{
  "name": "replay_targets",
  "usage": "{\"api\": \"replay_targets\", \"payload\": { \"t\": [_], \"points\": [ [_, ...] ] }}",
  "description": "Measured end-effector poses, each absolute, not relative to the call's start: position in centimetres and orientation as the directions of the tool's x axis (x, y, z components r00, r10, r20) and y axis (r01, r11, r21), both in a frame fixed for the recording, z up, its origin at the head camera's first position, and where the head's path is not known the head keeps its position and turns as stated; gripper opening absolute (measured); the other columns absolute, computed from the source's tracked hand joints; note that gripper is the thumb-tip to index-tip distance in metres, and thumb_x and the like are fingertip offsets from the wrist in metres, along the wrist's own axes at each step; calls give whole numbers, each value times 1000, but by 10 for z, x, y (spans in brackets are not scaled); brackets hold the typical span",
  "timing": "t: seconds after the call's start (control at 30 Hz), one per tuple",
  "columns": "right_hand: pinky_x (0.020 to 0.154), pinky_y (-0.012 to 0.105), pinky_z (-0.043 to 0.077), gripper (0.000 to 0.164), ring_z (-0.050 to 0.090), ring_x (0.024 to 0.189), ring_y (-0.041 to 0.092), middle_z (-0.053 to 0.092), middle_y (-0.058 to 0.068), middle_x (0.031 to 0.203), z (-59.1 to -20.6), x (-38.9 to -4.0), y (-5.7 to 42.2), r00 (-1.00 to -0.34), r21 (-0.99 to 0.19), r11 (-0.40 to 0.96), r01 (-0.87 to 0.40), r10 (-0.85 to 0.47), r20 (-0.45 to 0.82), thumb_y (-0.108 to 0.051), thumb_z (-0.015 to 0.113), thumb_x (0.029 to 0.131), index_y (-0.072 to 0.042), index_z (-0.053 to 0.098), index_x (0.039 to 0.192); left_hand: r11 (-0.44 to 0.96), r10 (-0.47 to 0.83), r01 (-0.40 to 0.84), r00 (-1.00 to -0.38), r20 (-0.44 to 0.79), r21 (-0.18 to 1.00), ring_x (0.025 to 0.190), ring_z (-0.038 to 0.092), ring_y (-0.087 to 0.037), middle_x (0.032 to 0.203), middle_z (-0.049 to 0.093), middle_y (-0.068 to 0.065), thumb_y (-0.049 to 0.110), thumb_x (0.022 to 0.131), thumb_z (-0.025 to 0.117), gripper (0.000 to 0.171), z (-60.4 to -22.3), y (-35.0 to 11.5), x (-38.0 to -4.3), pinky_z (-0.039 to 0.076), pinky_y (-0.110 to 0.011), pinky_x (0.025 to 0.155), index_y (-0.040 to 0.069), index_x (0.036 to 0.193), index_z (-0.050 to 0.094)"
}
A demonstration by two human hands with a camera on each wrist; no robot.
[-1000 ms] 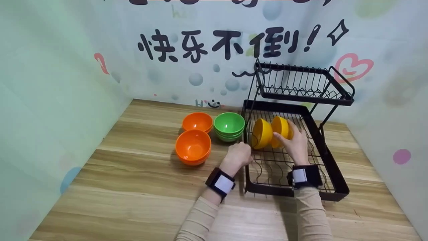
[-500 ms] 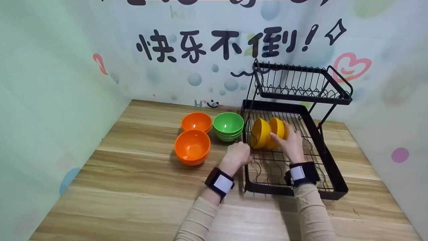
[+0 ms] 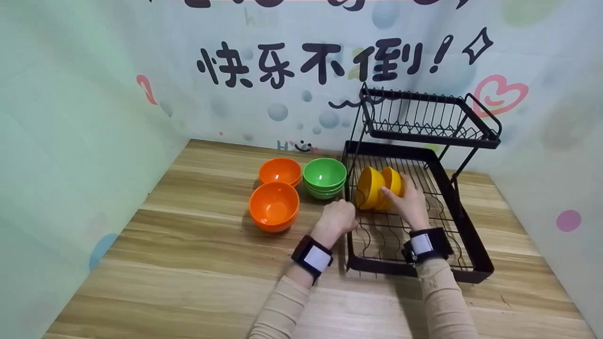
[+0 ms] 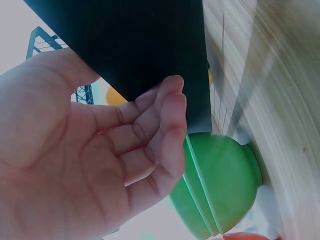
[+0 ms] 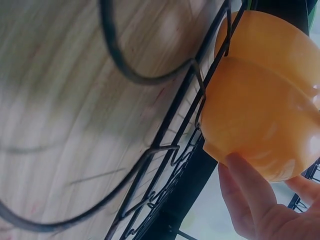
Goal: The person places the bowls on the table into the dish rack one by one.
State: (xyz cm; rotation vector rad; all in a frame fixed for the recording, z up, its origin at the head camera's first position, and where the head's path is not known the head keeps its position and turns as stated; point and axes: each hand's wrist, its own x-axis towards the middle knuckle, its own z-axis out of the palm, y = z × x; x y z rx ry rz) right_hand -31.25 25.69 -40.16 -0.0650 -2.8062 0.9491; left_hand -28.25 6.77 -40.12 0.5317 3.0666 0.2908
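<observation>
Two yellow bowls stand on edge in the lower tier of a black dish rack (image 3: 420, 270). My right hand (image 3: 409, 203) grips the right-hand yellow bowl (image 3: 392, 178) with the thumb toward the front and fingers behind. In the right wrist view this bowl (image 5: 255, 115) presses up against the left yellow bowl (image 3: 368, 188), both leaning on the wavy wires. My left hand (image 3: 337, 219) holds the rack's left side; in the left wrist view its curled fingertips touch the black side wall (image 4: 155, 45). Stacked green bowls (image 4: 220, 180) sit just beyond those fingers.
Left of the rack, the green bowl stack (image 3: 325, 175) stands beside two orange stacks, one at the back (image 3: 280, 170) and one nearer (image 3: 274, 205). The rack's upper tier (image 3: 431, 117) overhangs the back of the lower one. Printed curtains enclose the wooden table (image 3: 188, 263).
My right hand has shifted left with its yellow bowl, closing the gap to the left yellow bowl. My left hand stays at the rack's side.
</observation>
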Motion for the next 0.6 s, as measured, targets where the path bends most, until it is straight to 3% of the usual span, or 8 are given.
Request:
{"api": "replay_targets", "payload": {
  "t": [0.27,0.6],
  "points": [
    [105,64,31,80,29,134,52,25,33,149,-401,-313,259,-990,-603,798,-8,78,117,-52,49,93,-8,18,151,931,324,322,-946,12,173,99,67,-24,110,70,-9,29,86,64,25,-400,70,-283,56,-36,79,8,98,71],
    [106,66,27,77,24,136,53,22,36,149,-402,-314,259,-994,-587,809,-36,33,105,-50,45,95,-7,15,152,938,322,322,-947,23,131,99,67,-23,111,70,-6,26,87,62,23,-401,72,-282,55,-35,79,10,100,72]
  ]
}}
